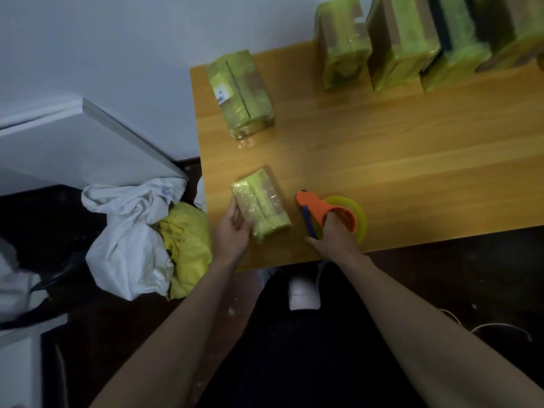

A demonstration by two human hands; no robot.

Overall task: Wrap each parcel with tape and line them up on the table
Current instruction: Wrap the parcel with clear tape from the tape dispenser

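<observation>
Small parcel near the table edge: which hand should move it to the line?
Left, probably. The left hand already grips the small parcel, while the right hand is busy holding the tape dispenser.

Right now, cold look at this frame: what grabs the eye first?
The yellow-green taped parcel at the near left corner of the wooden table, with the left hand gripping its near end. Just right of it, the right hand holds an orange tape dispenser carrying a yellow roll. Next, the row of wrapped parcels standing along the far edge, with one more parcel lying apart at far left.
</observation>
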